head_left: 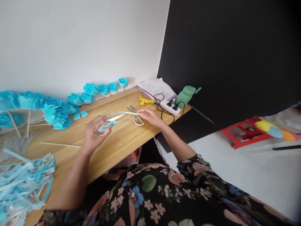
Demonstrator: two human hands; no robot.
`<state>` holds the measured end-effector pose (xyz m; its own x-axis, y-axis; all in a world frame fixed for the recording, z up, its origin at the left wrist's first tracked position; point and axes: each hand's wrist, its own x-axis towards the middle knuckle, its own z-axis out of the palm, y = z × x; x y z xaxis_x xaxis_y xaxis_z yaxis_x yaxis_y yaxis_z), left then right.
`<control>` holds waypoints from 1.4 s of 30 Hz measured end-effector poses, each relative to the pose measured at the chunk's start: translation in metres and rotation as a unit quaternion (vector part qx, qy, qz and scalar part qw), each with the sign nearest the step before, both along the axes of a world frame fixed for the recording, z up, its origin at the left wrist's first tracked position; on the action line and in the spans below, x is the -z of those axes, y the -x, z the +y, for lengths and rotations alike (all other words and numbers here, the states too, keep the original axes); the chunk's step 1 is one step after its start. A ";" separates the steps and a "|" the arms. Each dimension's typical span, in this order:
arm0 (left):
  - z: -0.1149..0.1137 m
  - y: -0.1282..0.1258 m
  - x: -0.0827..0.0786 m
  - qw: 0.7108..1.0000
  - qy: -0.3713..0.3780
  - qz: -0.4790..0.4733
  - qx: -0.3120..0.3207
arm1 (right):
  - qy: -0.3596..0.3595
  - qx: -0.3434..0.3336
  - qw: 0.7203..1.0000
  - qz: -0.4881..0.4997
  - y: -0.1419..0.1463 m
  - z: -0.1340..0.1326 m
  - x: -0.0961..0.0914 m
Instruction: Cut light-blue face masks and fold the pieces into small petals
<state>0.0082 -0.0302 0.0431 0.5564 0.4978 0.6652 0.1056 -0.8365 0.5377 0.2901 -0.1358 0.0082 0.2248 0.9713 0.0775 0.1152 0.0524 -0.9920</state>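
Observation:
My left hand (97, 130) is closed around a roll of white tape (117, 117), with a small light-blue paper strip (105, 126) also between its fingers. From the roll, a narrow length of tape stretches across to my right hand (150, 117), whose fingertips are pinched on its end. Just beyond and under the right hand lie scissors (138, 120) with white handles, on the wooden table (117, 150). Farther back sits a yellow glue gun (145, 100). Two blue paper petals (80, 115) rest to the left of the roll.
Blue paper roses (56, 111) on sticks line the wall. A pile of blue and white paper strips (25, 182) covers the table's left end, near a bare stick (60, 144). At the right are a power strip (168, 106) with black cables, papers (156, 88) and a green bottle (187, 95).

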 end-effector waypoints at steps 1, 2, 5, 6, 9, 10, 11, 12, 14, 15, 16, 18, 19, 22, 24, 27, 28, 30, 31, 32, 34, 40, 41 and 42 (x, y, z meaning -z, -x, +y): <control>-0.001 -0.001 -0.001 1.000 -0.011 0.001 -0.006 | 0.000 0.005 1.000 -0.006 0.000 0.001 0.001; -0.002 -0.001 -0.001 1.000 -0.017 0.002 -0.014 | 0.002 0.004 1.000 -0.002 0.001 0.002 0.002; -0.002 -0.002 -0.002 0.999 -0.015 0.002 -0.042 | 0.021 -0.014 0.999 0.048 0.001 0.005 0.005; -0.002 -0.002 -0.002 0.999 -0.012 0.003 -0.051 | 0.025 -0.018 0.997 0.069 0.001 0.006 0.005; 0.000 0.001 -0.002 0.997 -0.010 0.011 -0.077 | 0.017 -0.024 0.990 0.136 -0.004 0.006 0.006; 0.001 0.003 -0.002 0.996 -0.011 0.010 -0.089 | 0.007 -0.018 0.989 0.150 -0.006 0.005 0.005; 0.003 0.004 -0.001 0.995 -0.014 0.005 -0.104 | -0.003 -0.003 0.989 0.146 -0.009 0.004 0.005; 0.004 0.006 -0.001 0.993 -0.017 -0.003 -0.119 | -0.010 0.016 0.993 0.117 -0.011 0.003 0.004; 0.006 0.008 0.000 0.989 -0.023 -0.019 -0.147 | -0.010 0.059 0.998 -0.038 -0.013 0.001 0.004; 0.006 0.009 0.001 0.987 -0.028 -0.023 -0.155 | -0.002 0.067 0.987 -0.147 -0.011 -0.001 0.004; 0.007 0.009 0.001 0.987 -0.035 -0.023 -0.156 | 0.007 0.066 0.964 -0.258 -0.009 -0.002 0.005; 0.006 0.008 0.002 0.988 -0.053 -0.019 -0.143 | 0.023 0.048 0.905 -0.421 0.001 -0.003 0.006; 0.006 0.008 0.002 0.989 -0.062 -0.018 -0.134 | 0.032 0.041 0.883 -0.467 0.006 -0.003 0.007; 0.005 0.006 0.003 0.991 -0.062 -0.018 -0.114 | 0.068 0.048 0.841 -0.535 0.021 0.002 0.005; 0.004 0.006 0.004 0.993 -0.033 -0.027 -0.113 | 0.090 0.056 0.833 -0.543 0.024 0.008 0.001; 0.005 0.007 0.008 0.990 0.046 -0.056 -0.121 | 0.118 0.057 0.885 -0.446 0.016 0.016 -0.012; 0.006 0.007 0.009 0.988 0.077 -0.066 -0.121 | 0.120 0.054 0.920 -0.370 0.011 0.018 -0.017; 0.008 0.006 0.010 0.981 0.132 -0.091 -0.114 | 0.101 0.034 0.980 -0.168 0.003 0.018 -0.026; 0.009 0.005 0.011 0.977 0.153 -0.106 -0.107 | 0.081 0.010 0.995 -0.064 0.000 0.017 -0.029; 0.009 0.005 0.011 0.973 0.169 -0.122 -0.101 | 0.059 -0.021 0.998 0.026 0.000 0.015 -0.031; 0.010 0.004 0.011 0.966 0.192 -0.144 -0.091 | 0.027 -0.080 0.987 0.136 0.005 0.011 -0.031; 0.009 0.004 0.011 0.961 0.222 -0.141 -0.087 | 0.017 -0.032 0.998 -0.044 0.032 0.009 -0.019; 0.008 0.004 0.011 0.961 0.221 -0.140 -0.084 | 0.013 -0.015 0.995 -0.102 0.033 0.010 -0.019; 0.008 0.003 0.011 0.962 0.220 -0.139 -0.081 | 0.006 -0.004 0.988 -0.152 0.034 0.012 -0.021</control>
